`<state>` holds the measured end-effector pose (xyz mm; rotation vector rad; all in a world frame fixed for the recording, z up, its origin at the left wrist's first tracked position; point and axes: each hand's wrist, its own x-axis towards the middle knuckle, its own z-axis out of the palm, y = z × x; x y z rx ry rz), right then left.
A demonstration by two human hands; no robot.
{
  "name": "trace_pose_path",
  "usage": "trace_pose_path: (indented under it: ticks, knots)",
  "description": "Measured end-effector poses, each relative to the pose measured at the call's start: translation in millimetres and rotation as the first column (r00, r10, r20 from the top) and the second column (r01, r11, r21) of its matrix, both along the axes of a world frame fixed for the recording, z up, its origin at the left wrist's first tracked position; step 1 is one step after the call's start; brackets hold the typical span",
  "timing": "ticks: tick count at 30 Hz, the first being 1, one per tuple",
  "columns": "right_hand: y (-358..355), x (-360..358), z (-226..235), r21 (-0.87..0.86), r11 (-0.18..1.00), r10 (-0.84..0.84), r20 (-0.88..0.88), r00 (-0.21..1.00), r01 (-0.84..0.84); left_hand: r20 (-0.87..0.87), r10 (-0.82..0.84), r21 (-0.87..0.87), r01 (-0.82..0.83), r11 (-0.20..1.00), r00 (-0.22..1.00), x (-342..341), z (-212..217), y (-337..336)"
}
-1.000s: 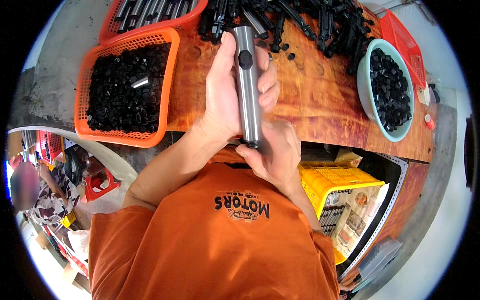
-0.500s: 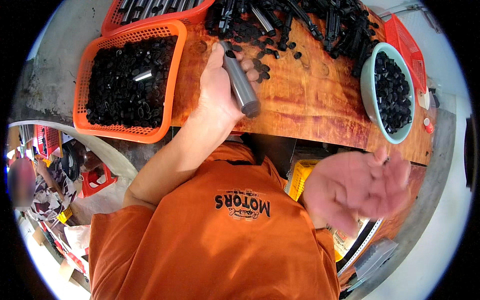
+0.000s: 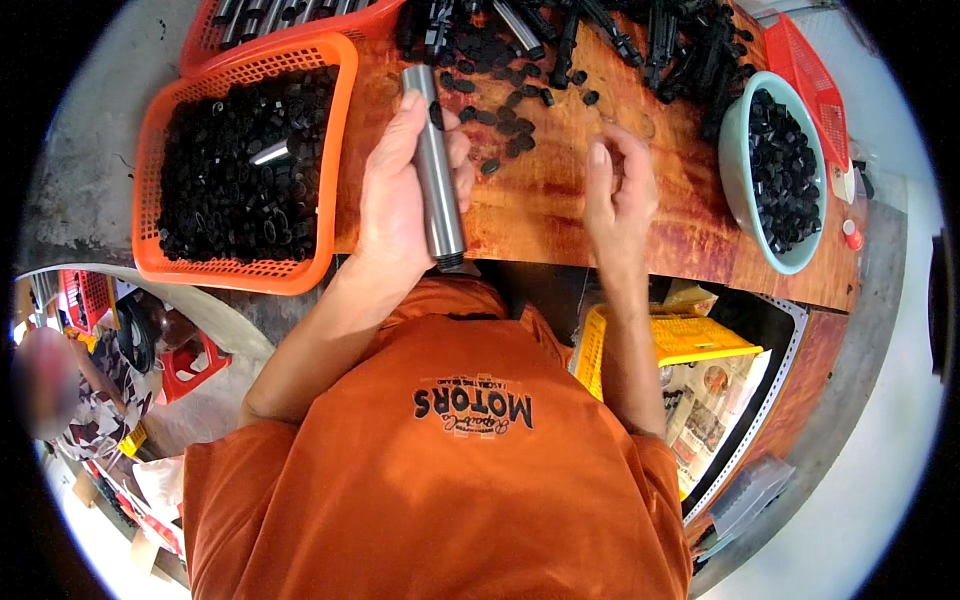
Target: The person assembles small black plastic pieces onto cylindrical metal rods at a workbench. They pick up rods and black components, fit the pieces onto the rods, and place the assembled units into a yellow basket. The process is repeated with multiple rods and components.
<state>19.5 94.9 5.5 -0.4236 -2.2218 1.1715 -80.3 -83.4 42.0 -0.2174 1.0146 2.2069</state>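
Observation:
My left hand (image 3: 395,205) is closed around a silver-grey metal tube (image 3: 435,175), which stands tilted almost upright in the picture. The tube has a dark oval opening near its far end and a black threaded-looking end near me. To the right, over the wooden table, my right hand (image 3: 622,190) has loosely curled fingers with the thumb a little apart; nothing shows between them. Small black round pieces (image 3: 515,127) lie scattered on the table just beyond the tube.
An orange basket (image 3: 325,180) of small black parts stands left, with a red basket (image 3: 365,22) of metal tubes behind. Long black parts (image 3: 660,50) are heaped at the back. A pale green bowl (image 3: 735,170) of black pieces stands right; a yellow crate (image 3: 700,340) sits below the table.
My right hand has swung from the lower right, palm up and spread, to above the table, its fingers now curled. My left hand has moved slightly left and nearer, turning the tube more upright.

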Motion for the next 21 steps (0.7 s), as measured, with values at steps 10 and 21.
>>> trace_pose_path:
  ticks: [10,21]
  knots:
    - [-6.2,-39.9,-3.5,0.433,0.862,0.008,0.509,0.861,-0.263,0.102,-0.01,-0.014,0.011,1.0,0.995,5.3,-14.0,-21.7]
    - [-5.6,-46.6,-12.0,0.477,0.851,0.094,0.275,0.957,-0.221,0.04,-0.019,-0.048,0.02,0.999,0.999,8.4,-19.5,-20.1]
